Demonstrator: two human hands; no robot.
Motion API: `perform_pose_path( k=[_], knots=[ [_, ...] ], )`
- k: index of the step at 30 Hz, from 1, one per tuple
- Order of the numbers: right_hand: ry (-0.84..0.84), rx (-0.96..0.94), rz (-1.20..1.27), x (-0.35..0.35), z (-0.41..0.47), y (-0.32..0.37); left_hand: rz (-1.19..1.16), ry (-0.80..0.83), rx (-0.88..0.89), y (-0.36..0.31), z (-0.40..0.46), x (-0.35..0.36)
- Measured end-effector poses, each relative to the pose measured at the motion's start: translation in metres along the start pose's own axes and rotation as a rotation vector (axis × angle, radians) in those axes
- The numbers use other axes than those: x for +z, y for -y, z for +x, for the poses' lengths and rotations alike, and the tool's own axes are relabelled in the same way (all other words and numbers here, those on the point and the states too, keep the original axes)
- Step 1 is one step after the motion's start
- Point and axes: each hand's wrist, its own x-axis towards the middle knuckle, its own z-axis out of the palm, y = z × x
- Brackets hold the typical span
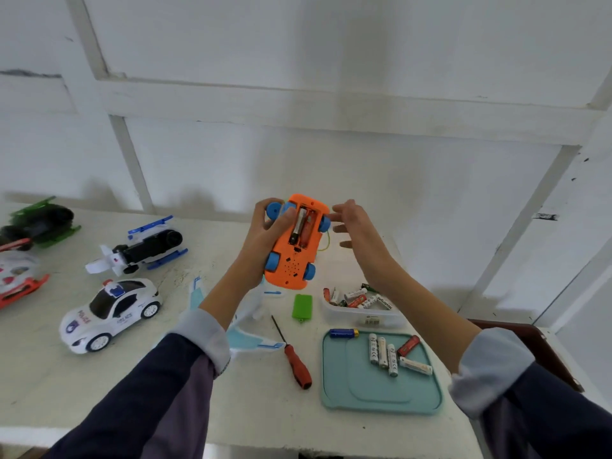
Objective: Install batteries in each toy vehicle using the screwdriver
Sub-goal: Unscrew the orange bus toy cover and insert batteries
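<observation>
- Your left hand (261,240) grips the upturned orange car (294,243); right hand (356,226) hovers beside it, fingers relaxed, empty.
- Light, rigid plastic, probably: hold its body sides, not the wheels.

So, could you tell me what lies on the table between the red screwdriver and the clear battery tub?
In the head view, the green battery cover lies between screwdriver and tub.
</observation>
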Motion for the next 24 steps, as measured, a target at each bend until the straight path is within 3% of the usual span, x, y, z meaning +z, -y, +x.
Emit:
perform_pose_path(
  k=[3,8,13,18,24],
  knots=[
    [-0.016,-0.02,-0.2,0.01,0.007,-0.009,0.046,-0.11,0.037,-0.009,0.0,-0.033],
    [0.355,0.191,-0.792,0.044,0.007,-0.039,0.016,-0.217,-0.005,-0.008,-0.014,-0.071],
    [0.441,0.162,-1.257,0.083,-0.005,-0.051,0.011,-0.24,-0.022,0.0,-0.031,-0.085],
    [0.414,0.133,-1.277,0.091,-0.008,-0.069,0.013,-0.244,-0.032,0.004,-0.039,-0.091],
    [0.322,0.231,-1.115,0.092,-0.006,-0.087,0.038,-0.234,-0.039,0.007,-0.042,-0.09]
  ],
)
